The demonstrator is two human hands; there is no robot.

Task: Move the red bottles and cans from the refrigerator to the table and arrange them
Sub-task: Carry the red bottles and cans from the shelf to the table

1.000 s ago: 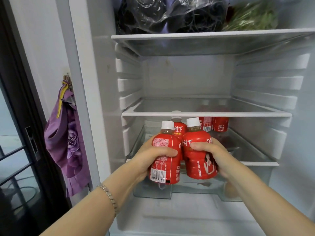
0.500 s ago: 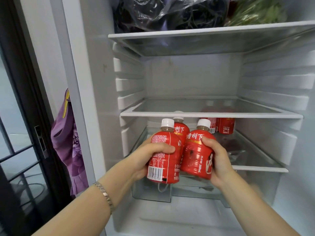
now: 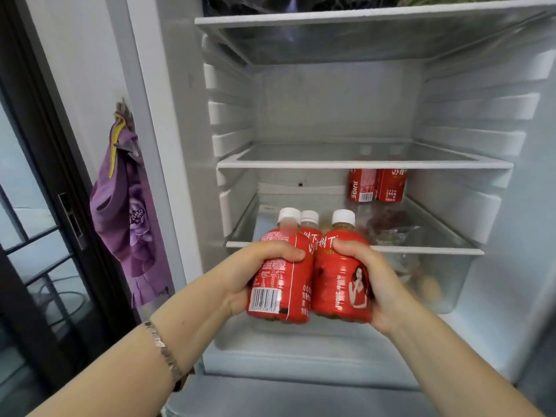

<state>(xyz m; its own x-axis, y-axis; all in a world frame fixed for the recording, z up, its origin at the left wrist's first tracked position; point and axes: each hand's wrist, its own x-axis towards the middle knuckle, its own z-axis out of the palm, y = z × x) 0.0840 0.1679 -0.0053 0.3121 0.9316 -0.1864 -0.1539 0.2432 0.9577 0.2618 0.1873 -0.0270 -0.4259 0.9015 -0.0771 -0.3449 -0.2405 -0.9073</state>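
Red juice bottles fill both our hands before the open refrigerator: our left hand curls round the barcode bottle, our right hand clasps the portrait bottle, the two touching side by side. A third bottle peeks up between them; we cannot tell what holds it. Two more red bottles stand far back under the glass shelf.

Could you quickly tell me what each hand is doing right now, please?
Left hand: grips the barcode-label red bottle.
Right hand: grips the picture-label red bottle.
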